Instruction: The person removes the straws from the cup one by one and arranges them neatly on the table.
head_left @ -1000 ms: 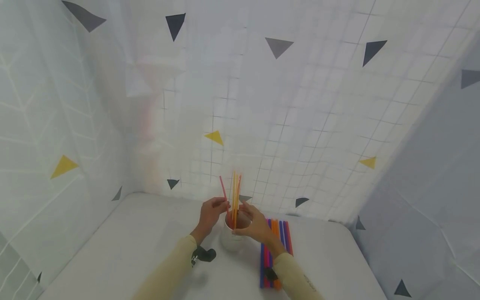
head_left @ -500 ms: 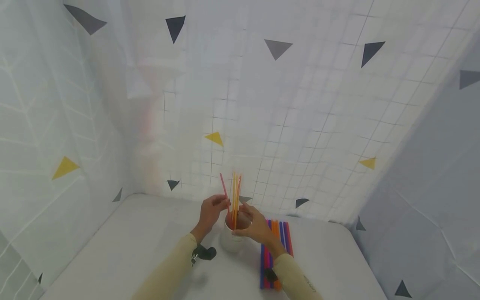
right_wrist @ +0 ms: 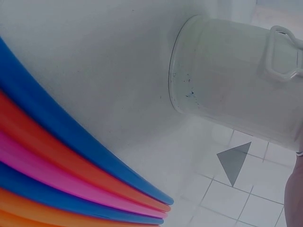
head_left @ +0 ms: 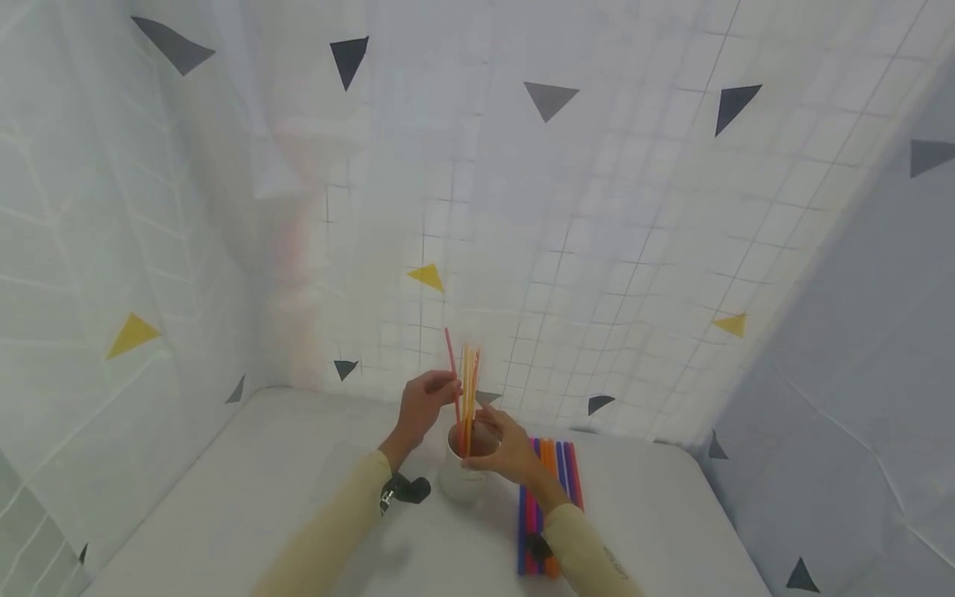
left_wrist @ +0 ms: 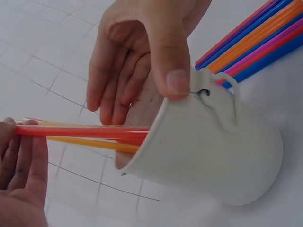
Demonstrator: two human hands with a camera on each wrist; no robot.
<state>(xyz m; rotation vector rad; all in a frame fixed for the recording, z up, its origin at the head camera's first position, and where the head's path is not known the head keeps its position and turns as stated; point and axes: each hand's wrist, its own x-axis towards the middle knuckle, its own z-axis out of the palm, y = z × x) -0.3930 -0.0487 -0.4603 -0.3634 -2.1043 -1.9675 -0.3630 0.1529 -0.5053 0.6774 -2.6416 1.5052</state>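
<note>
A white mug (head_left: 462,481) with a small handle stands upright on the table, with several yellow, orange and red straws (head_left: 468,390) leaning out of it. My left hand (head_left: 425,406) pinches a red straw (head_left: 451,352) between thumb and fingers, over the mug's left side. In the left wrist view the lower part of that red straw (left_wrist: 90,131) runs into the mug's mouth. My right hand (head_left: 511,448) holds the mug by its rim, thumb on the near outer edge and fingers across the opening. Only the edge of that hand (right_wrist: 294,189) shows in the right wrist view.
Several blue, red, pink, purple and orange straws (head_left: 548,464) lie side by side on the white table (head_left: 634,514), right of the mug and partly under the right forearm. A patterned white sheet (head_left: 597,249) rises behind the table and along both sides.
My left hand has risen slightly and shifted a little right, drawing the red straw higher and more upright. The right hand and the mug stay in place.
</note>
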